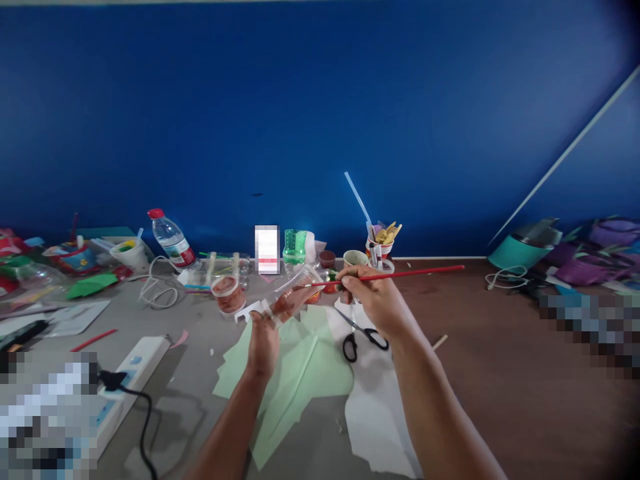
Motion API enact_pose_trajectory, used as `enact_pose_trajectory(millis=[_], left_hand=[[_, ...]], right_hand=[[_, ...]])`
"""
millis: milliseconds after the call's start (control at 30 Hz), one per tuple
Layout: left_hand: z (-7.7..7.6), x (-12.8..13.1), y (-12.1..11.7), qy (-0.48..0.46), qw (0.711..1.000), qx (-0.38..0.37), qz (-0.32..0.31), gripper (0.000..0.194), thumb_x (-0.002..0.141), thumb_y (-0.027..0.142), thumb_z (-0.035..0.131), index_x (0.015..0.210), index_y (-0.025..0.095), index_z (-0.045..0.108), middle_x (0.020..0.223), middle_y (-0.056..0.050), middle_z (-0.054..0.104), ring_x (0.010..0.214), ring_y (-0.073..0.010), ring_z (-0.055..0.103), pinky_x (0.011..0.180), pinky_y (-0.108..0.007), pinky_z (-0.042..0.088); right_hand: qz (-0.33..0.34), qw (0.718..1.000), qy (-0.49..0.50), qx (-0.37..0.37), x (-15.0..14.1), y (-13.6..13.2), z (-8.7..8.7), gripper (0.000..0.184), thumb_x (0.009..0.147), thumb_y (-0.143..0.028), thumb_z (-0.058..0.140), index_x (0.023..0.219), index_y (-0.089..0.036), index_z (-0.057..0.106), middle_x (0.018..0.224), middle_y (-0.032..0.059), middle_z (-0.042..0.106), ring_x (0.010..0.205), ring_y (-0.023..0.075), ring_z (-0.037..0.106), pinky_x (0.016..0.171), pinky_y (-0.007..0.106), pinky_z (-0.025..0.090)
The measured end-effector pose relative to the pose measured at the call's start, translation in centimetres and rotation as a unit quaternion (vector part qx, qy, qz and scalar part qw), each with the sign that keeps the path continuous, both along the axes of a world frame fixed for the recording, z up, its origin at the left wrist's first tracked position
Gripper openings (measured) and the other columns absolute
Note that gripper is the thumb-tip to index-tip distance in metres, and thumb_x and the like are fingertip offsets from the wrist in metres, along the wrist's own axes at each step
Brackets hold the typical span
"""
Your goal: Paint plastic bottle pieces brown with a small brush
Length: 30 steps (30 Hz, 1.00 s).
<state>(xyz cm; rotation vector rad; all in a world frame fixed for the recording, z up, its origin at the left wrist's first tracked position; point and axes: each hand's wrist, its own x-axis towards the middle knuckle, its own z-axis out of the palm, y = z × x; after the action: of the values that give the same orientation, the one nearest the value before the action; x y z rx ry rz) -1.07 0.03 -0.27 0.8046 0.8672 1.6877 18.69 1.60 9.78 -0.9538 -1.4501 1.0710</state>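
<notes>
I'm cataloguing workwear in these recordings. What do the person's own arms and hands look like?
The left hand and right hand are ungloved. The left forearm and right forearm are bare, with no sleeve, watch or bracelet showing.

Blue wall point(320, 107) behind; brown-topped table point(505, 373)

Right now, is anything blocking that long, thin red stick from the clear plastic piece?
Nothing visible is: from the right hand, the long, thin red stick extends toward the clear plastic piece in the left hand; whether they touch is unclear.
</notes>
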Motion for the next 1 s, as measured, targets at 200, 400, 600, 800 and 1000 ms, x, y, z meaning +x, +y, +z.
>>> enact_pose_trajectory(millis=[200, 400, 600, 800, 1000], left_hand=[[0.2, 0.0, -0.2, 0.003, 1.0, 0.027, -0.007, 0.078, 0.064, 0.087, 0.049, 0.087, 0.017, 0.073, 0.105, -0.014, 0.075, 0.123, -0.0339, 0.057, 0.111, -0.049, 0.033], [0.1, 0.1, -0.2, 0.024, 0.999, 0.04, -0.014, 0.077, 0.066, 0.087, 0.047, 0.087, 0.018, 0.072, 0.105, -0.015, 0.074, 0.124, -0.0332, 0.056, 0.11, -0.048, 0.035], [0.5, 0.3, -0.2, 0.012, 0.999, 0.041, -0.024, 0.076, 0.062, 0.087, 0.053, 0.085, 0.017, 0.072, 0.101, -0.015, 0.074, 0.125, -0.0339, 0.054, 0.11, -0.046, 0.036], [0.5, 0.1, -0.1, -0.018, 0.999, 0.027, -0.013, 0.076, 0.063, 0.087, 0.052, 0.088, 0.018, 0.072, 0.103, -0.013, 0.075, 0.127, -0.0336, 0.053, 0.11, -0.048, 0.036], [0.8, 0.1, 0.0, -0.04, 0.999, 0.021, -0.005, 0.075, 0.064, 0.084, 0.054, 0.09, 0.017, 0.073, 0.102, -0.013, 0.075, 0.129, -0.0325, 0.052, 0.115, -0.044, 0.028]], right_hand=[[0.047, 0.999, 0.016, 0.0, -0.5, -1.1, 0.7, 0.013, 0.083, -0.027, 0.056, 0.081, -0.017, 0.063, 0.062, -0.0016, 0.057, 0.056, 0.0117, 0.052, 0.055, 0.027, 0.04], [-0.009, 0.999, -0.042, 0.013, -0.9, -1.1, 0.6, 0.013, 0.083, -0.026, 0.054, 0.082, -0.017, 0.063, 0.057, -0.0025, 0.053, 0.053, 0.0126, 0.05, 0.053, 0.027, 0.037], [-0.04, 0.998, -0.048, 0.021, -0.2, -1.4, 1.1, 0.013, 0.083, -0.027, 0.053, 0.082, -0.017, 0.062, 0.056, -0.0022, 0.053, 0.054, 0.0136, 0.05, 0.053, 0.027, 0.037], [-0.056, 0.995, -0.072, 0.036, -0.3, -1.0, 0.5, 0.013, 0.083, -0.027, 0.054, 0.082, -0.018, 0.063, 0.059, -0.0019, 0.054, 0.055, 0.0138, 0.051, 0.055, 0.027, 0.038], [-0.022, 0.998, -0.047, 0.03, 0.0, -1.2, 0.9, 0.015, 0.083, -0.027, 0.053, 0.082, -0.017, 0.064, 0.057, -0.0017, 0.054, 0.054, 0.0135, 0.051, 0.054, 0.027, 0.039]])
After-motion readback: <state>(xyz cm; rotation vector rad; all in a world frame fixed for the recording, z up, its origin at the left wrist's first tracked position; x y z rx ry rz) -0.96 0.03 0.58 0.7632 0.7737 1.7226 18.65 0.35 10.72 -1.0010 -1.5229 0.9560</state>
